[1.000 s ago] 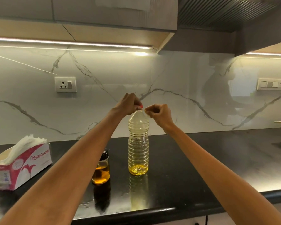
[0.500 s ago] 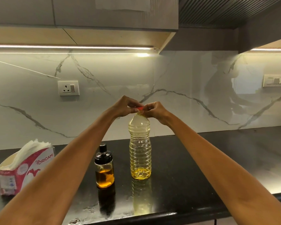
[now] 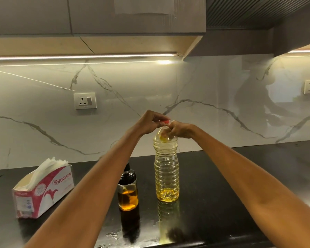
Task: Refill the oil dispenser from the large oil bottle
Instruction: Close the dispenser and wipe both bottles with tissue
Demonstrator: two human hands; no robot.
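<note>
Head view: your large oil bottle [image 3: 166, 169] stands upright, red cap [image 3: 165, 121] at 12 o'clock; left hand [image 3: 149, 123] pinches the cap, right hand [image 3: 179, 129] grips the neck.

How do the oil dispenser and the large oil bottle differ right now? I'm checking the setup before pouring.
The large oil bottle is tall, ribbed clear plastic with a red cap; the oil dispenser is short with a black top.
The left hand pinches the bottle's cap and the right hand holds its neck; the dispenser is untouched.
The bottle's oil is pale yellow, the dispenser's darker amber.
Both stand upright on the black counter.
</note>
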